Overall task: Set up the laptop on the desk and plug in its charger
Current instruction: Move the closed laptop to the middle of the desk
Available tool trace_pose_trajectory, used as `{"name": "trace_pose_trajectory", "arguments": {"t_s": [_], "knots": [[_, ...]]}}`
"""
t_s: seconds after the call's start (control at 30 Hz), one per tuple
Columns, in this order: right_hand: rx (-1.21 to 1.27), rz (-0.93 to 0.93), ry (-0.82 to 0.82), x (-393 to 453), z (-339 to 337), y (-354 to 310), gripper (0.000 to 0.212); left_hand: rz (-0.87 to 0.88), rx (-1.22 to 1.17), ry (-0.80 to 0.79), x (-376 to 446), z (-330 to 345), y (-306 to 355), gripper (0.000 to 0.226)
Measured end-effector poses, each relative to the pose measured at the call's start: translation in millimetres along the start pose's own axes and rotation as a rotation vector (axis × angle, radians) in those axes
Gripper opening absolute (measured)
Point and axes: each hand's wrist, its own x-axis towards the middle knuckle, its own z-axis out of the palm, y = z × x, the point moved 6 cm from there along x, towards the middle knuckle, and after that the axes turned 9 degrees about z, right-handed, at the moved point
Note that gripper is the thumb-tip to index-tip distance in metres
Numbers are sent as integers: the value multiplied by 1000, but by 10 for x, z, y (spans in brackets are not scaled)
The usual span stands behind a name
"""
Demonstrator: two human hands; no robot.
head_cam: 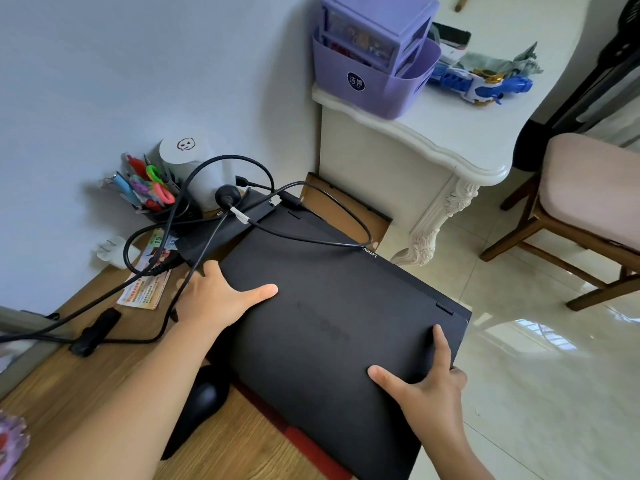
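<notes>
A closed black laptop [332, 317] lies tilted over the right part of the wooden desk [86, 386], its right side hanging past the desk edge. My left hand [221, 299] grips its left edge, thumb flat on the lid. My right hand [429, 386] holds the near right corner, thumb and forefinger on the lid. A black charger cable [304, 237] loops across the lid's far end, and its plug tip [242, 181] hangs free. The black power brick [93, 332] lies on the desk to the left.
A pen holder with scissors [152, 192], a white roll [194, 168] and a white wall plug [114, 251] sit at the desk's back. A black mouse [204, 400] lies near my left forearm. A white cabinet [415, 161] and a chair [585, 216] stand to the right.
</notes>
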Motion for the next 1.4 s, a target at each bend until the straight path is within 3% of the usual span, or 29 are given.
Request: {"name": "trace_pose_trajectory", "arguments": {"t_s": [0.13, 0.3, 0.8, 1.4], "knots": [[-104, 11, 106, 31, -124, -11, 112, -14, 31, 38, -81, -122, 28, 130], [-155, -19, 199, 68, -268, 50, 109, -27, -18, 14, -345, -5, 28, 117], [-151, -72, 223, -248, -674, 470, 109, -72, -92, -3, -1105, 350, -188, 112], [-94, -189, 313, -716, -995, 593, 108, -2, -133, 96, -1642, 139, -171, 114]]}}
